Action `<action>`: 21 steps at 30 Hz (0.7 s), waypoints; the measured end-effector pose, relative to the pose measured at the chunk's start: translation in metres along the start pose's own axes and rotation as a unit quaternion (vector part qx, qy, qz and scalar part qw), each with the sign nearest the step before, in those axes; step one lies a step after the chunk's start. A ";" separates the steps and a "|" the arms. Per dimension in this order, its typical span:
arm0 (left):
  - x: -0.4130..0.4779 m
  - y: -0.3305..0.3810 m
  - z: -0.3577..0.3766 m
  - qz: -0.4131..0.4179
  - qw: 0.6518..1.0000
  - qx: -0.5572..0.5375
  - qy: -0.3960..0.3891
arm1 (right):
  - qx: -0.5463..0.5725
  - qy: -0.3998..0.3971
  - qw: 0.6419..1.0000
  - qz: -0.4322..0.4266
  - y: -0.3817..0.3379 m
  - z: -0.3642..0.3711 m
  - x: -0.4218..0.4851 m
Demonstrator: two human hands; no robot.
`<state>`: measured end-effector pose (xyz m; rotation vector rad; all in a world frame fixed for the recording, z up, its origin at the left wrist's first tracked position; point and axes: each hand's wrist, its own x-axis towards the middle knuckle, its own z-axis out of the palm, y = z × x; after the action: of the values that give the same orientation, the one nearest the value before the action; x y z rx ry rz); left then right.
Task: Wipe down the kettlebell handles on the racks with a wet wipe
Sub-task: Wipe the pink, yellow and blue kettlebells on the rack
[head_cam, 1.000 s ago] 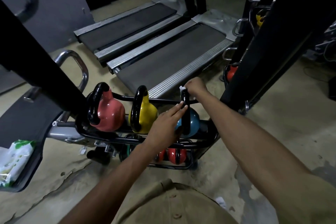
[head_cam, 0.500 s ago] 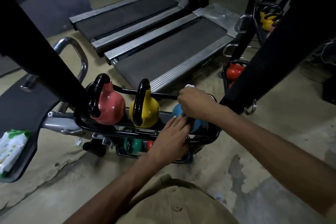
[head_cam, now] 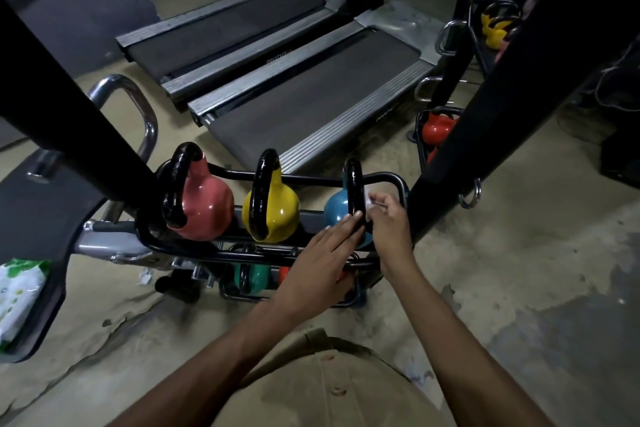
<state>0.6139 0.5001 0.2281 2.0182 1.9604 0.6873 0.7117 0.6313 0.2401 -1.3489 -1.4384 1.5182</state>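
Three kettlebells stand on the top tier of a black rack [head_cam: 398, 182]: pink [head_cam: 204, 208], yellow [head_cam: 277, 211] and blue [head_cam: 337, 210], each with a black handle. My right hand [head_cam: 389, 225] pinches a white wet wipe [head_cam: 369, 201] against the right side of the blue kettlebell's handle [head_cam: 354, 184], low on it. My left hand [head_cam: 322, 256] lies flat with straight fingers, its fingertips touching the base of that handle. Smaller green and red kettlebells sit on the lower tier, partly hidden by my left hand.
A wet-wipe pack [head_cam: 19, 291] lies on a dark bench seat at the far left. Two treadmills [head_cam: 304, 104] stretch behind the rack. Thick black frame posts [head_cam: 485, 114] cross on both sides. A second rack with red [head_cam: 438, 128] and yellow kettlebells stands at the right.
My right hand slid with the wipe from the top of the blue kettlebell's handle down its right side. My left hand stays against the handle's base.
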 end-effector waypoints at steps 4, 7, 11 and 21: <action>-0.005 -0.003 0.002 0.005 1.000 -0.018 0.021 | -0.027 -0.012 1.000 -0.002 -0.002 -0.003 -0.001; -0.009 -0.007 0.008 -0.066 0.994 -0.083 0.037 | 0.017 0.046 0.999 -0.019 -0.017 0.006 0.007; -0.004 -0.028 0.026 -0.140 0.980 -0.142 0.015 | -0.169 0.090 0.963 -0.191 -0.017 0.021 0.005; 0.019 -0.056 0.045 -0.058 0.997 -0.018 -0.048 | -0.720 -0.272 0.544 -0.333 -0.086 0.043 0.069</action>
<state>0.5873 0.5297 0.1654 1.8645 1.9766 0.5832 0.6363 0.6996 0.3011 -0.5944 -3.3906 -0.1648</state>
